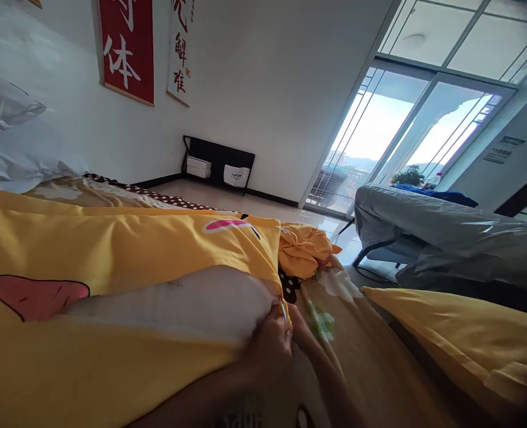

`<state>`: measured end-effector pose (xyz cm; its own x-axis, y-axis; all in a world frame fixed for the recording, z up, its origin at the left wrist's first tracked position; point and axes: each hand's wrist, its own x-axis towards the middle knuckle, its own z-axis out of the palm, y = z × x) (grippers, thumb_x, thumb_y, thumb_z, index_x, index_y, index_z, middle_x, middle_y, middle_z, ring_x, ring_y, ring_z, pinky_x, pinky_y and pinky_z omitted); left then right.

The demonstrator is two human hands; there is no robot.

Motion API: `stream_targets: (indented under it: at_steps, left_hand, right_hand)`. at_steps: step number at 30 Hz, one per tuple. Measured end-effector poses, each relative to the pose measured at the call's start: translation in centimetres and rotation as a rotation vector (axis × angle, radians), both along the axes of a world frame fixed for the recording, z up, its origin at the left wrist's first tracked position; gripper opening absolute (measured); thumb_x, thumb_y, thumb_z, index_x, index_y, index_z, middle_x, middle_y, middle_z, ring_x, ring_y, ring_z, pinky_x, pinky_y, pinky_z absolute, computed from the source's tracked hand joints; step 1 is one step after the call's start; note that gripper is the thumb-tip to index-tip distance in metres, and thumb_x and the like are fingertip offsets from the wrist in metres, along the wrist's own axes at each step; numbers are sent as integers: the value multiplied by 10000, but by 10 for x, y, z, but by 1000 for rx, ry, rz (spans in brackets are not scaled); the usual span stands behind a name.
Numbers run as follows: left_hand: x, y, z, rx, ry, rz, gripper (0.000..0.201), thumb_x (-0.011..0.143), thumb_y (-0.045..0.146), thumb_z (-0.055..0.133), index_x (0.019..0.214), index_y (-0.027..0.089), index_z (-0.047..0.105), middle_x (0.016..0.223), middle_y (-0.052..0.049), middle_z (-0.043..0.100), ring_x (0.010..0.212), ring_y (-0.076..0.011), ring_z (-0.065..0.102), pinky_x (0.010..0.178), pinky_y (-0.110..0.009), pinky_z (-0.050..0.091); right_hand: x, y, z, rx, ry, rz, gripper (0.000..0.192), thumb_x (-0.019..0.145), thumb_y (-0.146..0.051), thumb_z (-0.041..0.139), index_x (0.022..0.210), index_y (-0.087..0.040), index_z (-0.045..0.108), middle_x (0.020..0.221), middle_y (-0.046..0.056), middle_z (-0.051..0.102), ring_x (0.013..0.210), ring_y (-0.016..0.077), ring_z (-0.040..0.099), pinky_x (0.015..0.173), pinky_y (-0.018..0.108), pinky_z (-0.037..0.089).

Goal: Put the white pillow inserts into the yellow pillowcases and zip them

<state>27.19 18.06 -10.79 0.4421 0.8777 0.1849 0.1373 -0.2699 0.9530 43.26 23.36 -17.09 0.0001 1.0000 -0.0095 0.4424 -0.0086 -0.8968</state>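
A yellow pillowcase (125,244) with printed pink shapes lies across the bed, its long side gaping. Through that opening shows a white pillow (178,303) inside. At the right end of the gap, my left hand (272,339) is closed, pinching the yellow edge. My right hand (297,324) meets it from the other side, closed on the same corner, its fingertips mostly hidden. A thin pale strip shows between the hands; I cannot tell what it is. Just beyond the corner sits a bunched yellow-orange cloth (305,246).
A patterned brown sheet (356,345) covers the bed. Another yellow pillow (477,333) lies at right. Beyond stands plastic-covered furniture (423,214), near a sliding glass door (397,137). White plastic-like bedding (18,148) is at left. A low black rack (218,160) stands by the wall.
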Motion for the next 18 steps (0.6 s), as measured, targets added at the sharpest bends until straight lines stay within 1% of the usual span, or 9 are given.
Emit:
stream_targets:
  at_steps: [2, 3, 5, 7, 10, 13, 14, 16, 18]
  left_hand:
    - [-10, 14, 10, 74, 162, 21, 202, 830, 212, 438, 899, 144, 615, 1024, -136, 612, 968, -226, 543, 926, -325, 382]
    - [-17, 24, 18, 100, 252, 43, 176, 830, 224, 446, 799, 151, 603, 900, -117, 627, 859, -209, 556, 837, -313, 407]
    - [-36, 43, 38, 133, 384, 127, 216, 834, 262, 459, 652, 171, 531, 674, -54, 576, 656, -163, 505, 668, -284, 384]
    - [-57, 60, 62, 178, 419, 208, 282, 823, 293, 480, 565, 182, 449, 563, -4, 493, 571, -132, 435, 588, -266, 321]
    - [-85, 72, 93, 239, 373, 251, 345, 780, 347, 516, 508, 182, 381, 500, 32, 407, 540, -110, 382, 547, -250, 264]
    - [-100, 72, 117, 279, 318, 275, 401, 745, 432, 532, 494, 186, 342, 474, 49, 300, 508, -93, 303, 519, -245, 217]
    - [-102, 71, 122, 293, 312, 282, 411, 735, 454, 540, 493, 185, 343, 473, 50, 284, 504, -91, 287, 516, -246, 209]
    - [-102, 71, 131, 343, 333, 303, 420, 717, 482, 558, 489, 180, 376, 475, 45, 305, 507, -94, 296, 522, -248, 215]
    - [-101, 74, 134, 410, 388, 341, 419, 712, 492, 571, 487, 175, 414, 483, 35, 355, 518, -103, 330, 536, -252, 232]
  right_hand:
    - [2, 1, 2, -25, 26, -7, 265, 614, -425, 663, 636, -166, 610, 656, 24, 611, 726, 182, 540, 623, 264, 428]
    - [5, 1, 5, -42, 47, -1, 285, 596, -427, 685, 634, -155, 609, 634, 18, 600, 691, 169, 535, 601, 254, 420]
    - [11, 1, 12, -83, 113, 26, 355, 579, -458, 715, 708, -136, 638, 654, 21, 613, 643, 150, 539, 573, 244, 415]
    - [16, -1, 19, -124, 197, 60, 468, 590, -512, 716, 852, -128, 660, 742, 46, 654, 640, 153, 568, 574, 250, 433]
    - [21, -4, 29, -149, 311, 73, 573, 608, -572, 700, 975, -135, 644, 844, 82, 678, 674, 169, 609, 599, 266, 463]
    - [21, -8, 36, -144, 384, 84, 588, 602, -574, 709, 1003, -149, 640, 879, 80, 680, 706, 174, 619, 634, 274, 474]
    - [21, -9, 38, -146, 393, 105, 588, 597, -562, 715, 1013, -154, 640, 887, 74, 680, 718, 176, 619, 645, 277, 474]
    - [19, -13, 41, -163, 344, 138, 557, 573, -520, 726, 993, -162, 653, 868, 52, 677, 726, 179, 608, 638, 274, 465]
    - [16, -15, 41, -175, 244, 125, 463, 528, -428, 735, 908, -170, 675, 812, 26, 669, 718, 177, 587, 610, 257, 442]
